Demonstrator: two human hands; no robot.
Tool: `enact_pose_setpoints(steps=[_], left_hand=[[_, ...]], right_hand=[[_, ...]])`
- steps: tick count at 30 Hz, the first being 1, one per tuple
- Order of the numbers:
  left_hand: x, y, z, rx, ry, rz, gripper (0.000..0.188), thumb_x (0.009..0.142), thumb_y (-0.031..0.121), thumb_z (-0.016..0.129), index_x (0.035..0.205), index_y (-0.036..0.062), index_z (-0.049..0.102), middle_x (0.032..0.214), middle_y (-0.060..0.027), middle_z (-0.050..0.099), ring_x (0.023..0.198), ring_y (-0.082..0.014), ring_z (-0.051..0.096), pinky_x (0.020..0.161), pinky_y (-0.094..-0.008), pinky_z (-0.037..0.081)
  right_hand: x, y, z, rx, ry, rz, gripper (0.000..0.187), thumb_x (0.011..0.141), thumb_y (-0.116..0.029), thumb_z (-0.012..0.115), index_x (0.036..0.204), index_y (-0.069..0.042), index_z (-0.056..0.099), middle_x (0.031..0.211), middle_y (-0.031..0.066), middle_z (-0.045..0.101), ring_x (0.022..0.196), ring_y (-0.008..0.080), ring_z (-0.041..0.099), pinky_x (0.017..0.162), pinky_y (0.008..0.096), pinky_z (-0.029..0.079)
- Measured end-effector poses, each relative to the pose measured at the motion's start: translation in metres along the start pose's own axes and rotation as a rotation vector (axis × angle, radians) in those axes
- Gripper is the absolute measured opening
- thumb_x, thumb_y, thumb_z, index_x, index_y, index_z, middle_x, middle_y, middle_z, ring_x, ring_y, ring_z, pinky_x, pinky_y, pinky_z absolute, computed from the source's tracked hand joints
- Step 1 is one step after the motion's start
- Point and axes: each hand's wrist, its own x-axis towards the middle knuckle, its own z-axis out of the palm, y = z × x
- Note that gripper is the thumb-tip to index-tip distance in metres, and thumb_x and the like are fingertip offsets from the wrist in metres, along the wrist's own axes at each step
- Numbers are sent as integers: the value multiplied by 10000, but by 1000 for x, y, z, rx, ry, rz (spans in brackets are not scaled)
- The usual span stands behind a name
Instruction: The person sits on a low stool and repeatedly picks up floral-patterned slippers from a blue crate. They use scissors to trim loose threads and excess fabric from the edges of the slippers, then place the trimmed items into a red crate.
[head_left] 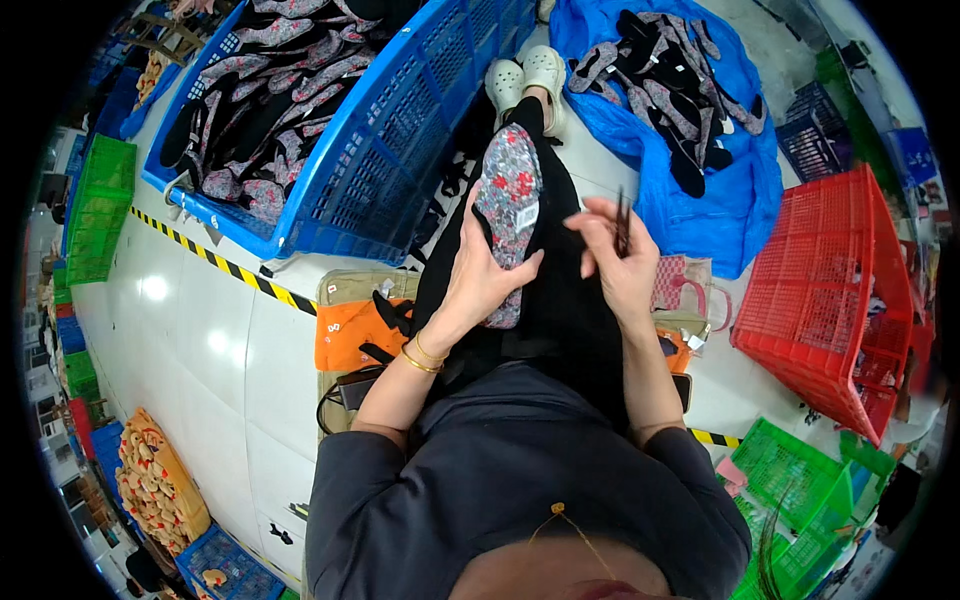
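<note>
My left hand [480, 275] is wrapped round a slipper [512, 170] of grey floral cloth with red flowers. The slipper points away from me above my lap, and a small white label shows on its side. My right hand [618, 255] is raised just to the right of it, apart from the slipper, with bent fingers round a slim dark two-pronged tool [623, 228]. Whether this is tweezers or thread snips is too small to tell.
A blue crate [350, 170] full of floral and black slippers stands at the far left. More slippers [675, 85] lie on a blue plastic sheet [720, 235] at the far right. A red crate [800, 270] and a green crate [790, 470] stand to my right. Orange cloth [350, 335] lies beside my left leg.
</note>
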Motion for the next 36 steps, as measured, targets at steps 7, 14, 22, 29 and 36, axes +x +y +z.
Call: enact_pose_setpoints(steps=[7,14,22,29,36], left_hand=[[-20,8,-9,163,23,-43,1052,686,232,796,1468,-15,137,1328,-272,402,1184,-410,469,995,-431,412],[-29,3,-16,13,-76,-78,1032,697,238,790,1462,-31,150,1402,-266,363,1293,-358,414,1066,-393,355],[-21,1,-24,-1235,-476,-331,619,837,149,581,1366,-80,355,1279,-228,540,1070,-280,616,892,-393,535],[-38,-29,-20,-1581,-629,-675,522,769,314,549,1134,-59,557,941,-137,640,854,-237,661,784,-319,550],[-53,-20,-12,-1506,-585,-684,558,676,335,549,1087,-42,563,884,-153,634,757,-256,605,747,-338,503]], right_hand=[[30,-18,29,-592,31,-388,140,844,-77,700,902,31,631,766,57,617,612,73,517,565,228,418],[21,-3,-11,70,178,-63,195,962,-206,598,883,-29,620,685,-45,532,518,-4,359,476,178,259],[-15,19,-36,-79,175,68,208,967,-206,582,1033,-10,613,711,-50,513,472,-15,315,432,165,205],[-30,21,-29,-193,-33,65,387,997,-285,518,1236,19,543,814,-53,481,571,-4,347,491,154,249],[-44,25,2,-261,-192,-37,331,974,-187,554,1227,25,571,1158,102,630,990,153,604,842,254,462]])
